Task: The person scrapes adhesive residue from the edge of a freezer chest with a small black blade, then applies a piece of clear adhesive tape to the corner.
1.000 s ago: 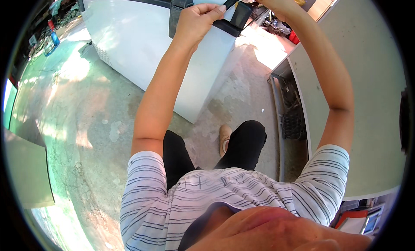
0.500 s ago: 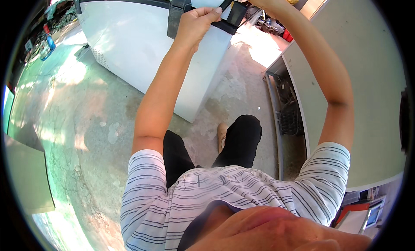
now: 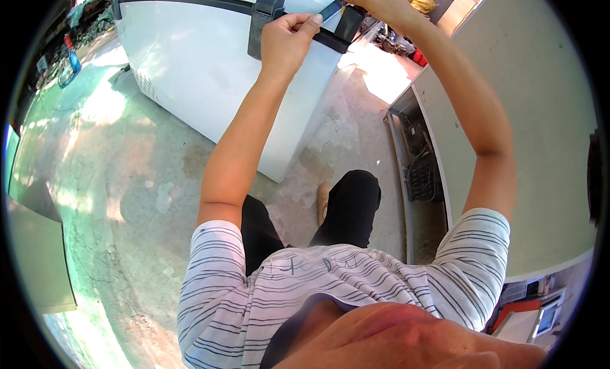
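Observation:
A white chest appliance [image 3: 203, 77] with a dark rim stands in front of me, with a dark hinge bracket [image 3: 260, 33] and a black fitting [image 3: 348, 25] near its top right corner. A short dark strip [image 3: 332, 8] lies between my hands over that corner. My left hand [image 3: 286, 42] is closed, thumb and fingers pinching the strip's lower end just right of the bracket. My right hand [image 3: 375, 6] is closed at the strip's upper end, thumb on it; its fingertips reach the top edge of the view.
A pale grey-green cabinet [image 3: 521, 153] is close on my right, its open side [image 3: 419, 159] holding dark items. Concrete floor [image 3: 140, 204] is underfoot. A blue-and-red object [image 3: 71, 61] stands far left, clutter [image 3: 387, 35] beyond the appliance, and a greenish panel [image 3: 41, 254] at lower left.
My right hand has shifted slightly left and down, showing more of its fingers. My left hand has edged a little left and lower. Both still grip the strip.

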`<state>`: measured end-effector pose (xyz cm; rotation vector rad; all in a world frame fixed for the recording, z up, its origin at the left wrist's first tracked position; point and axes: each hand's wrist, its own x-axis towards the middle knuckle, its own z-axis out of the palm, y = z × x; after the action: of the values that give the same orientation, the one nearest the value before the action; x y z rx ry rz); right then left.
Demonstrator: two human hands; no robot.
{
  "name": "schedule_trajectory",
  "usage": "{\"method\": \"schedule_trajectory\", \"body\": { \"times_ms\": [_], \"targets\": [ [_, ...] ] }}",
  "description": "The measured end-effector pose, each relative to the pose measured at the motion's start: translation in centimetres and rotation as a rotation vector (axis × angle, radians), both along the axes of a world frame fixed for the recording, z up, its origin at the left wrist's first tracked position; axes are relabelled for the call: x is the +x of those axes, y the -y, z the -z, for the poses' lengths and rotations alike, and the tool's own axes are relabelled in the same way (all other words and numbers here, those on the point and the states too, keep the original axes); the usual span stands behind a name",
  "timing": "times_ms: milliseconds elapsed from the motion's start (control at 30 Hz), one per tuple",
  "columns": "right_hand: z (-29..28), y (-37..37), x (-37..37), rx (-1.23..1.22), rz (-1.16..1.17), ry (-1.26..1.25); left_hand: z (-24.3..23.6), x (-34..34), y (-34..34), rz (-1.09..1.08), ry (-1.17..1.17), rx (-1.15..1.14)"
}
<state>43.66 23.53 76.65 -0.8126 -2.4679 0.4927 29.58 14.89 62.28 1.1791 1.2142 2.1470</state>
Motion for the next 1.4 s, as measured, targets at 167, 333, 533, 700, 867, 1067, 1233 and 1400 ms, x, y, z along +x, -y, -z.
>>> {"method": "schedule_trajectory", "body": {
  "times_ms": [167, 333, 533, 700, 867, 1067, 1233, 1400],
  "targets": [
    [0.0, -0.1, 0.1, -0.014, -0.029, -0.016, 0.0, 0.2, 0.1, -0.062, -0.034, 0.024],
    [0.5, -1.4, 0.5, -0.023, -0.102, -0.055, 0.1, 0.6, 0.1, -0.177, -0.113, 0.069],
    [0.4, -1.1, 0.6, -0.006, -0.139, -0.060, 1.3, 0.9, -0.7, -0.525, -0.341, 0.215],
    [0.0, -1.7, 0.4, -0.098, -0.273, -0.159, 0.6, 1.0, -0.1, -0.646, -0.360, 0.289],
    [-2.4, 0.0, 0.7, 0.176, -0.312, 0.050, 1.0, 0.6, -0.8, -0.666, -0.423, 0.300],
    [-5.2, 2.6, 1.4, 0.908, -0.439, 0.321, 1.4, 2.3, -1.4, -0.752, -0.417, 0.312],
    [-5.7, 3.4, 1.4, 1.143, -0.514, 0.415, 1.7, 2.7, -1.8, -0.822, -0.420, 0.406],
    [-5.4, 3.4, 1.4, 1.185, -0.473, 0.429, 1.8, 3.1, -2.0, -0.860, -0.418, 0.430]
  ]
}}
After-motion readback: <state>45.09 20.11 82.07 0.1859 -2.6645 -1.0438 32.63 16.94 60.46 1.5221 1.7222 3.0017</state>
